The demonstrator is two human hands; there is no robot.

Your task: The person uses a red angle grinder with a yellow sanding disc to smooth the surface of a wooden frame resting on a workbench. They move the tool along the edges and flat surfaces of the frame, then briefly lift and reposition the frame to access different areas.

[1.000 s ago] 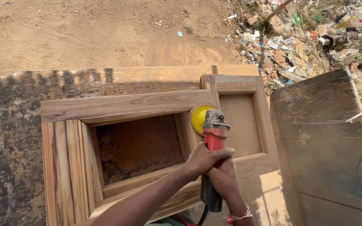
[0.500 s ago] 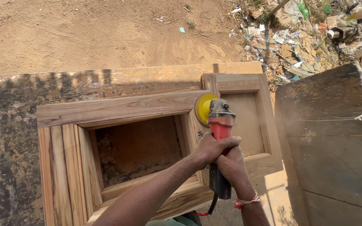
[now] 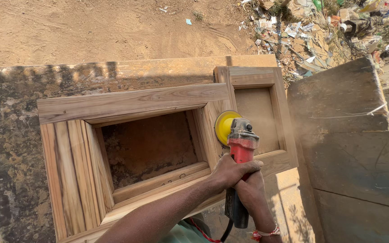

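**Sanding the upright between the two openings**

The angle grinder [image 3: 241, 155] sits with its yellow sanding disc [image 3: 225, 126] pressed against the wooden frame [image 3: 131, 101], right on the upright bar that divides the large open panel from the smaller recessed panel [image 3: 257, 118] to its right. The tool's red body points away from the person, its dark handle trailing back toward them with a cable hanging off the end.

Both hands are on it. The left hand [image 3: 230, 172] is wrapped closed over the top of the red body, fingers curled fully round it; the right hand [image 3: 252, 194] is closed round the dark handle just behind, a red thread band on its wrist. A haze of fine dust hangs to the right of the disc — the sanding looks to be under way, mid-pass on the divider.

As I read it, the next stroke calls for a flat, steady disc drawn along the grain of the bar, with light pressure so the edge does not dig into the moulded lip.

The frame lies flat on a stained, mottled board [image 3: 10, 148]. A dark weathered slab [image 3: 352, 148] leans at the right, and beyond lie bare sandy ground and a heap of scattered litter [image 3: 320, 27].
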